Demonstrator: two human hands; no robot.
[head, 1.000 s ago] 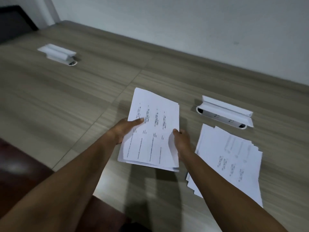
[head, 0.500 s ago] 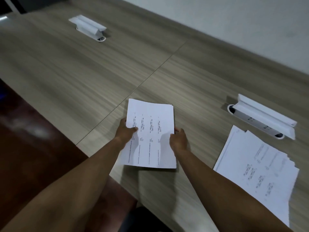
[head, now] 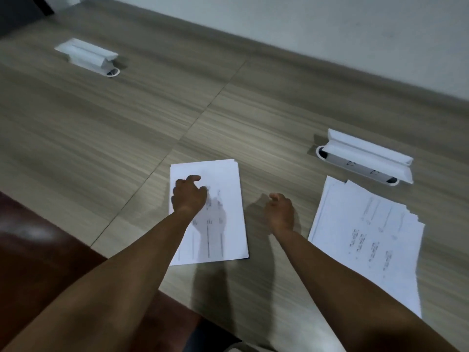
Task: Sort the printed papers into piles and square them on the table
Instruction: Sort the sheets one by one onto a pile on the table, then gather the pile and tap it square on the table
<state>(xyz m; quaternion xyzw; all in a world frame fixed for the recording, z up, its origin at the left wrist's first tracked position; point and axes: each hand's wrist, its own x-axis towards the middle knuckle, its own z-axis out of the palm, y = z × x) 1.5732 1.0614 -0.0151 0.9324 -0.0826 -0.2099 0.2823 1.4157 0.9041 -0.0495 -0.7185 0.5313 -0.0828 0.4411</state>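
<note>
Head view is showing a squared pile (head: 218, 212) lying under the loosely curled, empty left hand (head: 189, 195), the empty right hand (head: 280, 212) hovering, while the fanned pile (head: 368, 240) is awaiting squaring.

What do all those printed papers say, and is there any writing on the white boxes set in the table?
Nothing can be read word for word.
Left pile of papers: dark print in columns, blurred, unreadable.
Right pile of papers: small clusters of print, too small and faint to read.
Near white box: small dark marks on its front, too small to tell.
Far white box: no writing visible.
</note>
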